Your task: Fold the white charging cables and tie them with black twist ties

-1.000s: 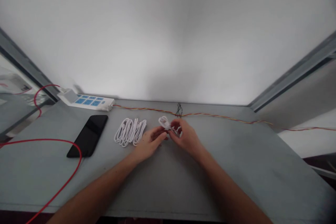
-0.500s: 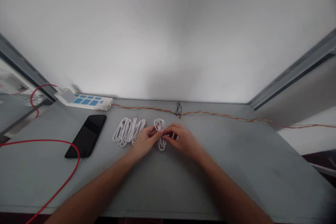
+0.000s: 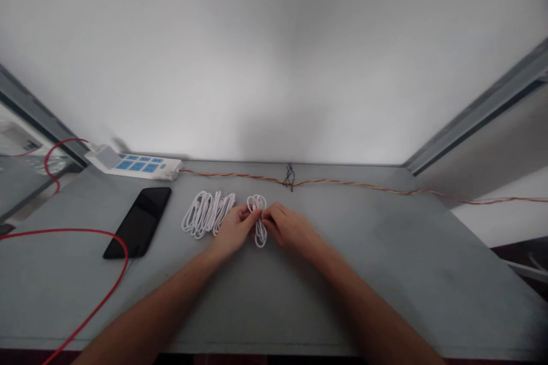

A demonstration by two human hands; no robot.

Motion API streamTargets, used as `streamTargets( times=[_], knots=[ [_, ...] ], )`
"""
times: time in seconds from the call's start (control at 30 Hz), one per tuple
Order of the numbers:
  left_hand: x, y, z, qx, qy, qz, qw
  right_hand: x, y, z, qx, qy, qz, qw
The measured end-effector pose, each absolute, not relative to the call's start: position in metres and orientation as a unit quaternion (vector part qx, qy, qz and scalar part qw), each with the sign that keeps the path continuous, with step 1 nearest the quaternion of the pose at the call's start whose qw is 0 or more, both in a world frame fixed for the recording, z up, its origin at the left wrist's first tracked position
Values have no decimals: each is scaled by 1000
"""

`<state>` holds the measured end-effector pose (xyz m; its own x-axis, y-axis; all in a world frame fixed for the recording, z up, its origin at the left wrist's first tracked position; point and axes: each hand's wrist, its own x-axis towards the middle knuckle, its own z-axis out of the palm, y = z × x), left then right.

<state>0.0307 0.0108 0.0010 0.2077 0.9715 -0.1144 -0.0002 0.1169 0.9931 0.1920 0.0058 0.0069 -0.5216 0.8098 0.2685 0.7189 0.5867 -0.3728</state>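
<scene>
My left hand [image 3: 233, 229] grips a coiled white charging cable [image 3: 260, 235] at its waist, thumb across the front. The coil stands lengthwise away from me, its loops showing above and below the fingers. At the coil's right side, the fingers of my right hand [image 3: 287, 228] are pinched together; what lies between them is too small to make out. Several more coiled white cables [image 3: 205, 215] lie side by side just left of my left hand.
A black phone [image 3: 139, 222] lies at the left, with a red cable [image 3: 85, 231] looping over its near end. Behind it sits a white power strip [image 3: 169, 169] with a plug. Twisted red-yellow wire [image 3: 342, 181] runs along the back, near thin black ties [image 3: 289, 177].
The right fingers have drawn closer together at the coil's side. The coil has turned slightly in the left hand, and the whole view has shifted a little.
</scene>
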Motion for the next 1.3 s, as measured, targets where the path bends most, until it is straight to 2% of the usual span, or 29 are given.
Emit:
streamTargets(
  times=[0.17,0.47,0.73,0.97,1.17,1.3],
  knots=[
    [31,10,3,516,450,457,568,193,4,11,-475,-831,92,276],
    [29,7,-1,566,481,438,507,197,4,9,-451,-839,92,290],
    [28,8,5,460,453,451,616,199,7,9,-463,-845,86,255],
    [25,5,9,397,360,402,742,198,6,9,-445,-838,169,267],
    [23,3,11,391,351,379,762,194,4,7,-466,-825,170,271],
    [26,2,11,434,384,444,683,197,6,7,-478,-828,135,261]
  ],
)
